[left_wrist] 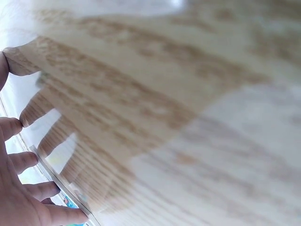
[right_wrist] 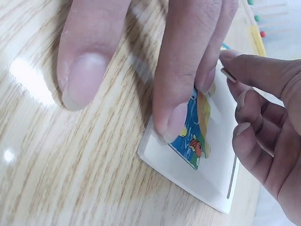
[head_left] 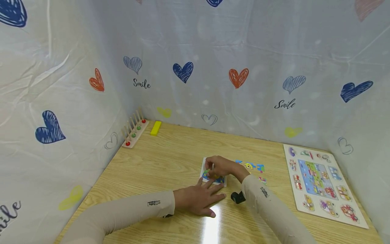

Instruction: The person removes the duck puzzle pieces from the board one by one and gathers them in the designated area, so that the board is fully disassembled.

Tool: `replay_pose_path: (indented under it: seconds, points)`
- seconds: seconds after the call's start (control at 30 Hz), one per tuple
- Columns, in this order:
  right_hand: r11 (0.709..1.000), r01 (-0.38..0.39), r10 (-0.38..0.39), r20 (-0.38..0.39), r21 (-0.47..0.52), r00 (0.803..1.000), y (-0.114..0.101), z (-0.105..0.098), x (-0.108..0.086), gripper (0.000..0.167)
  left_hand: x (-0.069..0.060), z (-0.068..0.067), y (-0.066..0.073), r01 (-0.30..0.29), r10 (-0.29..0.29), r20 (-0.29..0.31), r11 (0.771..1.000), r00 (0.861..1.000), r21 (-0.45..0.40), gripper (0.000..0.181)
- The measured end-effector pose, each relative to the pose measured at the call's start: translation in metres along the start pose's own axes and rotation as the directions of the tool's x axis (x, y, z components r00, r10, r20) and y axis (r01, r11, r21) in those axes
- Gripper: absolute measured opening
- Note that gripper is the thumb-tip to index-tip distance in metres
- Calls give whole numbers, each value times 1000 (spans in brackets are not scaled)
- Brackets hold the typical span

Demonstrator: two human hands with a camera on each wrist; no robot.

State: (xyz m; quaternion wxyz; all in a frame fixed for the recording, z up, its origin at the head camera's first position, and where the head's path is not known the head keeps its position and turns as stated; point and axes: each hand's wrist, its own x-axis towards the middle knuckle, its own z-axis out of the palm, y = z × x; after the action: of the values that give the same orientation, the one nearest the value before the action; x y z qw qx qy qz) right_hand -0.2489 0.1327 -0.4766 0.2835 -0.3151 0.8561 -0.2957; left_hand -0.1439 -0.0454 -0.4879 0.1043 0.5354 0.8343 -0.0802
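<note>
A small white puzzle board (head_left: 225, 183) lies on the table before the person. Blue puzzle pieces (right_wrist: 190, 136) with a fish picture sit along its near part; bare white shows in the right wrist view. The left hand (head_left: 199, 200) lies spread, palm down, its fingertips resting on the board's near edge and the pieces. Above the board, the right hand (head_left: 220, 166) pinches a small puzzle piece (right_wrist: 228, 74) between thumb and finger, seen edge-on, so its picture is hidden. In the left wrist view the left hand (left_wrist: 23, 188) touches the board's edge.
Several loose puzzle pieces (head_left: 250, 165) lie right of the board, partly behind the right forearm. A large picture board (head_left: 313, 179) lies farther right. At the back left are a peg rack (head_left: 135, 134) with red and green beads and a yellow block (head_left: 156, 128). Heart-printed curtains enclose the table.
</note>
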Motion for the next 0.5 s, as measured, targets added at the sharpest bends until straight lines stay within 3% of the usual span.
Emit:
replay_pose_path:
  seconds: [0.5]
  points:
    - [998, 60, -57, -93, 36, 994, 9, -16, -20, 8, 2, 1, 1, 4, -4, 10, 1000, 1000, 13, 74]
